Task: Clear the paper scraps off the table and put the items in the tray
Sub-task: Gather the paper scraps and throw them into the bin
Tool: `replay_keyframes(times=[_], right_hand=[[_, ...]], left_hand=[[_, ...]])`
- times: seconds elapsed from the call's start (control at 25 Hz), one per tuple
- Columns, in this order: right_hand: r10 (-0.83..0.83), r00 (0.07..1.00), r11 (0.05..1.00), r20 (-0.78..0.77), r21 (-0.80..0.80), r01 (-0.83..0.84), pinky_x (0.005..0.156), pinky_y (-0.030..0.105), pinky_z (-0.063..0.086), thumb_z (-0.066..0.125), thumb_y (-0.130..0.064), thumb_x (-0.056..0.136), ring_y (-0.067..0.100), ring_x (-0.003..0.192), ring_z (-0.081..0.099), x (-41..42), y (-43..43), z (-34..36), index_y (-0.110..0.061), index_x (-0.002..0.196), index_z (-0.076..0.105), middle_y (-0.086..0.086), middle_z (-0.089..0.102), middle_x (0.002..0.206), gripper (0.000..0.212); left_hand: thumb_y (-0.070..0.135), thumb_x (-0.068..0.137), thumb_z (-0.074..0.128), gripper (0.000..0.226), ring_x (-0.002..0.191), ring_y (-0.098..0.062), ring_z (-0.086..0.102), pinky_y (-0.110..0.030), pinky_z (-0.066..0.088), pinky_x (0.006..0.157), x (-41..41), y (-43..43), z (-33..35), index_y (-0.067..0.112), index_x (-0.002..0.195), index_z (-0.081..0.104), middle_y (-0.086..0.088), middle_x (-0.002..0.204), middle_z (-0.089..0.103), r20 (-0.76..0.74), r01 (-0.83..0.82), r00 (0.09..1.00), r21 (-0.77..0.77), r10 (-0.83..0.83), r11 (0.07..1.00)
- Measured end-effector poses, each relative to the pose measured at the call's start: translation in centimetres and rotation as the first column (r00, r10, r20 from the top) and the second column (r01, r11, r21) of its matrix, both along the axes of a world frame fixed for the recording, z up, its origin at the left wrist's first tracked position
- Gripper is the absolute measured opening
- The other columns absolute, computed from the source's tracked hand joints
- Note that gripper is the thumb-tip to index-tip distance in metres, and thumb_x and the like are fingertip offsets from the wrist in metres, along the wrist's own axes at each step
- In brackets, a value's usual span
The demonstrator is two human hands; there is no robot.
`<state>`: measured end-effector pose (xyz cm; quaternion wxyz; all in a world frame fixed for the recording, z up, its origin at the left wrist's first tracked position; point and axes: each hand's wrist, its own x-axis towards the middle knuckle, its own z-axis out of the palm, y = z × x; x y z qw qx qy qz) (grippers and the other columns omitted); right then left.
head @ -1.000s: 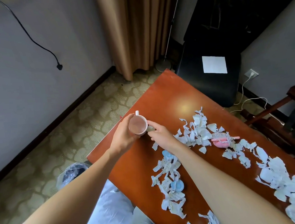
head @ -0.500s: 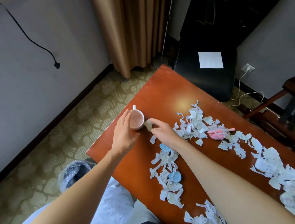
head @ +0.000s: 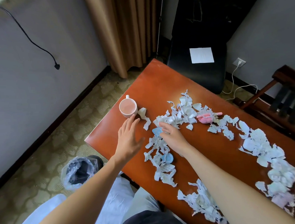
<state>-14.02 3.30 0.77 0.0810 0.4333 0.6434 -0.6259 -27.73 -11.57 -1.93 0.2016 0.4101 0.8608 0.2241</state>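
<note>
White paper scraps (head: 180, 113) lie scattered in heaps across the red-brown table (head: 160, 80). A pink-and-white mug (head: 128, 107) stands near the table's left edge. My left hand (head: 129, 139) hovers flat and open just below the mug, holding nothing. My right hand (head: 171, 136) rests palm down on the scraps, fingertips beside a small blue item (head: 157, 131). Another blue round item (head: 167, 157) lies among the scraps below my right hand. A pink brush-like item (head: 205, 117) sits in the far heap. No tray is visible.
A bin lined with a clear bag (head: 80, 172) stands on the carpet by the table's near left corner. A black chair (head: 197, 67) with a white sheet on it is beyond the table. A wooden rack (head: 281, 95) stands to the right.
My left hand has let go of the mug, which now stands on the table, and drawn back. My right hand has moved from beside the mug down onto the scraps.
</note>
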Motion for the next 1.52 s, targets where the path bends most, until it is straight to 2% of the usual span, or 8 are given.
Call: replay_keyframes(times=[0.16, 0.32, 0.44, 0.64, 0.92, 1.16, 1.32, 1.52], right_hand=[[-0.027, 1.000, 1.000, -0.003, 0.008, 0.028, 0.106, 0.028, 0.033, 0.048, -0.013, 0.095, 0.008, 0.138, 0.037, 4.5, -0.9, -1.1, -0.031, 0.145, 0.043, -0.009, 0.044, 0.148, 0.054], [0.001, 1.000, 0.998, -0.025, 0.060, 0.000, 0.104, 0.025, 0.032, 0.046, -0.013, 0.094, 0.008, 0.137, 0.036, 8.2, -1.3, -3.1, -0.036, 0.143, 0.044, -0.012, 0.044, 0.148, 0.054], [0.009, 0.999, 0.995, -0.038, 0.095, -0.005, 0.100, 0.024, 0.034, 0.047, -0.017, 0.094, 0.007, 0.129, 0.038, 9.2, -1.4, -4.8, -0.042, 0.140, 0.046, -0.015, 0.044, 0.146, 0.052], [0.070, 0.993, 0.983, -0.091, 0.173, -0.054, 0.097, 0.018, 0.030, 0.047, -0.019, 0.093, -0.007, 0.121, 0.035, 9.0, -1.2, -7.4, -0.048, 0.138, 0.044, -0.036, 0.040, 0.128, 0.054], [0.132, 0.979, 0.935, -0.155, 0.346, -0.071, 0.108, 0.025, 0.030, 0.046, -0.023, 0.092, -0.006, 0.127, 0.034, 9.0, -1.2, -10.9, -0.050, 0.138, 0.042, -0.033, 0.039, 0.139, 0.054], [0.223, 0.942, 0.851, -0.250, 0.522, -0.063, 0.112, 0.022, 0.030, 0.045, -0.015, 0.095, -0.009, 0.133, 0.035, 8.5, -1.3, -13.3, -0.037, 0.142, 0.046, -0.023, 0.043, 0.145, 0.052], [0.260, 0.937, 0.750, -0.234, 0.660, -0.043, 0.111, 0.023, 0.030, 0.043, -0.019, 0.099, -0.003, 0.134, 0.035, 9.2, -2.4, -14.0, -0.035, 0.144, 0.044, -0.021, 0.042, 0.147, 0.048], [0.252, 0.951, 0.634, -0.179, 0.773, -0.023, 0.115, 0.029, 0.024, 0.039, -0.026, 0.102, 0.005, 0.140, 0.029, 12.2, -4.9, -13.3, -0.029, 0.147, 0.040, -0.013, 0.037, 0.152, 0.045]], left_hand=[[0.030, 0.087, 0.067, 0.065, 0.147, -0.020, 0.019, -0.043, 0.020, 0.119, 4.3, -0.3, -0.8, 0.026, 0.145, 0.037, 0.004, 0.159, 0.026, 0.002, 0.075, 0.997, -0.018, -0.075, 0.997], [0.029, 0.093, 0.055, 0.046, 0.144, -0.015, 0.027, -0.041, 0.023, 0.118, 7.9, -0.8, -2.5, 0.026, 0.137, 0.046, 0.006, 0.154, 0.034, 0.003, 0.103, 0.995, 0.049, -0.104, 0.993], [0.032, 0.091, 0.050, 0.047, 0.144, -0.013, 0.025, -0.035, 0.016, 0.116, 9.3, -1.0, -4.0, 0.027, 0.137, 0.044, 0.006, 0.155, 0.033, 0.026, 0.089, 0.996, 0.078, -0.091, 0.993], [0.034, 0.091, 0.051, 0.050, 0.145, -0.012, 0.020, -0.038, 0.014, 0.117, 9.2, -0.9, -6.8, 0.027, 0.140, 0.041, 0.006, 0.157, 0.027, -0.028, 0.178, 0.984, 0.087, -0.176, 0.980], [0.034, 0.094, 0.048, 0.049, 0.148, -0.010, 0.016, -0.037, 0.012, 0.118, 8.6, -1.1, -10.3, 0.029, 0.142, 0.043, 0.009, 0.159, 0.025, -0.131, 0.246, 0.966, 0.187, -0.224, 0.951], [0.039, 0.096, 0.042, 0.050, 0.148, -0.010, 0.013, -0.036, 0.007, 0.120, 8.1, -1.7, -13.1, 0.029, 0.145, 0.036, 0.010, 0.161, 0.019, -0.348, 0.365, 0.896, 0.222, -0.276, 0.904], [0.051, 0.098, 0.032, 0.053, 0.148, -0.010, 0.014, -0.035, 0.009, 0.118, 8.2, -2.5, -14.8, 0.031, 0.147, 0.030, 0.009, 0.161, 0.019, -0.337, 0.354, 0.906, 0.271, -0.256, 0.895], [0.072, 0.092, 0.022, 0.079, 0.149, -0.012, 0.013, -0.040, 0.011, 0.121, 9.1, -3.6, -15.0, 0.024, 0.154, 0.021, 0.004, 0.163, 0.016, -0.266, 0.337, 0.923, 0.219, -0.276, 0.916]])
